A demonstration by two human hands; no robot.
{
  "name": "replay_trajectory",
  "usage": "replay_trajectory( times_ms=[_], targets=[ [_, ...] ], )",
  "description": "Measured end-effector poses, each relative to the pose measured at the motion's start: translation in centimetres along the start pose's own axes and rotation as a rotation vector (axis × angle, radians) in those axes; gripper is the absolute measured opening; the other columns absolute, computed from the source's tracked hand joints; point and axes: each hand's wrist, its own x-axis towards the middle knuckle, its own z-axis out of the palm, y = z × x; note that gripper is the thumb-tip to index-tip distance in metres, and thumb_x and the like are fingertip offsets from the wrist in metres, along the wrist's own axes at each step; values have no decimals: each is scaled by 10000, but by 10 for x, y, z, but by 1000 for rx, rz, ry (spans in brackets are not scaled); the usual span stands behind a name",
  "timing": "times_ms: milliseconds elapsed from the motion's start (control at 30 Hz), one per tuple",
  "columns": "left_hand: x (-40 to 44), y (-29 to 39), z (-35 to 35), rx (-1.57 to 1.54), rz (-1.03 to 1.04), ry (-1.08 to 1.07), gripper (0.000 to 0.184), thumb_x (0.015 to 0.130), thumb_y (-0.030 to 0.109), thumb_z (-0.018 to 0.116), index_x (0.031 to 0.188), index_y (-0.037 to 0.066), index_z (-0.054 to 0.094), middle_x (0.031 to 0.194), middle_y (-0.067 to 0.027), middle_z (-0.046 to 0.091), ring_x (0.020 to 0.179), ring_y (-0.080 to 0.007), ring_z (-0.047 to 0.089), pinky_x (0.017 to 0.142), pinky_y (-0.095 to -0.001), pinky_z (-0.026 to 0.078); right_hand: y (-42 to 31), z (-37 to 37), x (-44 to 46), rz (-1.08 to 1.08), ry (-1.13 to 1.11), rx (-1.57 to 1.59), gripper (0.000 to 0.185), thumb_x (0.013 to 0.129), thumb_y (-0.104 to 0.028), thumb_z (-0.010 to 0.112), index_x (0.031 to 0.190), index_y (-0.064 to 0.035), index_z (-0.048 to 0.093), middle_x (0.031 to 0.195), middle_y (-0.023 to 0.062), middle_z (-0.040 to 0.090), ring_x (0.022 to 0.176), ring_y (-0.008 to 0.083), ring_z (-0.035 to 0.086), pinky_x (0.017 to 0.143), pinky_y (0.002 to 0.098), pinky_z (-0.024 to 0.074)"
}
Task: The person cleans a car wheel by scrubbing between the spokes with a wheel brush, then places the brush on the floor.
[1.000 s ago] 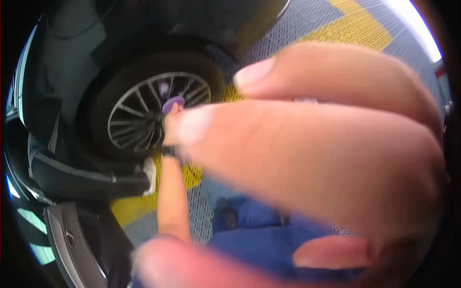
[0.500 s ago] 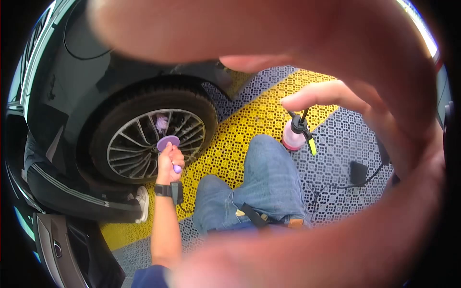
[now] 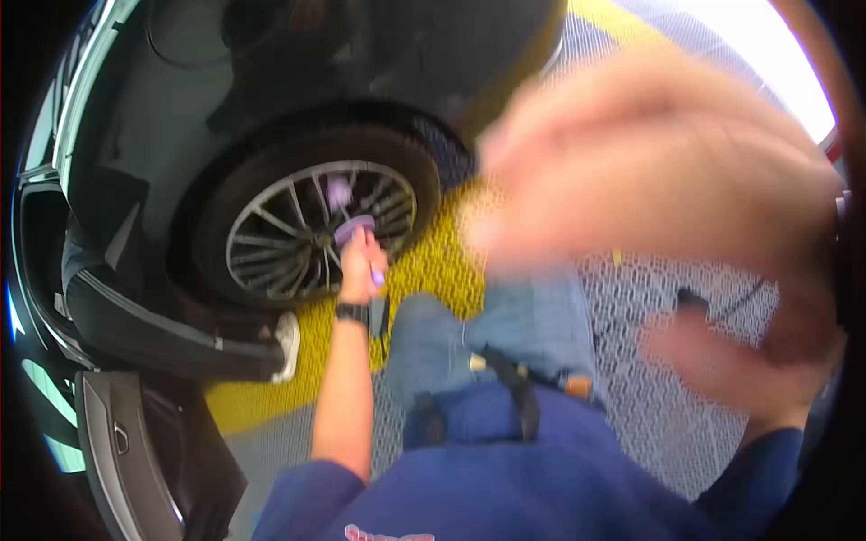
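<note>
My left hand (image 3: 360, 269) is closed around the handle of a purple wheel brush (image 3: 354, 228) with a round guard above my fist. The brush's fluffy lilac head reaches in among the spokes of the multi-spoke car wheel (image 3: 271, 242). Close to the camera, my right hand (image 3: 640, 180) looms large and smeared by motion. Its fingers stretch to the left, with the thumb apart below, and I see nothing held in it. Behind it, the spray bottle is hidden except for a small yellow tip (image 3: 617, 258).
A black car body (image 3: 298, 81) curves over the wheel. On the left are another person's dark-trousered leg (image 3: 171, 325) and white shoe (image 3: 287, 346), near an open car door (image 3: 126, 451). A dark block with a cable (image 3: 693, 299) lies on the grey grid floor.
My right hand has drawn back from around the lens toward the right, now covering the bottle. The view has shifted, showing more of my torso. My left hand still grips the brush at the wheel.
</note>
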Motion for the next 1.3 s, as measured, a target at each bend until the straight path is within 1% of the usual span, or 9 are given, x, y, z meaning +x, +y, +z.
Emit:
replay_trajectory(
  times_ms=[133, 233, 433, 633, 767, 967, 1033, 1233, 1300],
  targets=[
    [4, -12, 6, -76, -88, 10, 309, 1018, 378, 528, 861, 112, 517, 559, 77, 309, 440, -40, 284, 389, -204, 272, -2, 9, -2, -7, 9, -4, 347, 820, -192, 684, 1129, -36, 650, 1123, 125, 653, 1036, 300, 641, 898, 410, 520],
    [-44, 32, 8, -77, -120, 5, 283, 1022, 364, 521, 859, 133, 513, 566, 74, 335, 446, -45, 305, 389, -207, 277, -30, -26, 11, -23, 9, 1, 347, 821, -190, 683, 1129, -35, 650, 1124, 126, 653, 1036, 300, 641, 899, 410, 520],
    [-62, 62, 60, 210, 18, -6, 229, 1034, 310, 501, 830, 207, 500, 574, 71, 397, 457, -83, 372, 388, -250, 294, -41, -41, 1, -20, -8, -55, 345, 823, -187, 680, 1130, -33, 648, 1126, 129, 652, 1038, 301, 642, 899, 410, 521],
    [-58, 58, 39, 131, 10, -84, 229, 1035, 292, 500, 820, 213, 506, 570, 65, 413, 445, -80, 378, 373, -246, 286, -58, -39, -4, -15, -34, -56, 344, 825, -184, 676, 1131, -31, 647, 1128, 131, 652, 1039, 302, 642, 899, 409, 521],
    [-76, 73, 54, 250, -6, 52, 269, 1034, 303, 495, 776, 225, 502, 565, 68, 406, 441, -83, 374, 367, -254, 278, -64, -41, -7, -5, -35, -61, 343, 826, -182, 674, 1132, -29, 646, 1130, 133, 651, 1039, 302, 642, 900, 409, 522],
    [-96, 53, 55, -185, -434, -100, 286, 1030, 286, 496, 748, 234, 497, 565, 75, 384, 446, -90, 357, 382, -265, 282, -66, -57, -2, 27, -55, -51, 342, 828, -179, 671, 1133, -27, 645, 1132, 136, 651, 1040, 303, 643, 900, 409, 522],
    [-119, 13, 39, 42, -135, -62, 327, 973, 507, 536, 821, 218, 535, 644, 60, 446, 548, -109, 438, 472, -269, 376, -63, -61, 6, 21, -70, -41, 341, 829, -178, 670, 1133, -26, 645, 1132, 137, 650, 1041, 303, 643, 900, 409, 522],
    [-202, 32, 44, 221, -9, 30, 323, 1051, 399, 448, 899, 126, 529, 618, 68, 416, 494, -40, 424, 398, -181, 305, -50, -15, 77, -112, -109, -38, 340, 830, -175, 667, 1134, -24, 644, 1134, 139, 650, 1042, 304, 643, 901, 408, 523],
    [-229, 38, 63, -31, -334, -55, 315, 1046, 394, 465, 859, 145, 514, 608, 81, 358, 471, -34, 346, 401, -177, 270, -46, -4, 90, -121, -119, -39, 339, 831, -174, 666, 1134, -23, 643, 1135, 140, 650, 1042, 304, 644, 901, 408, 523]
  ],
)
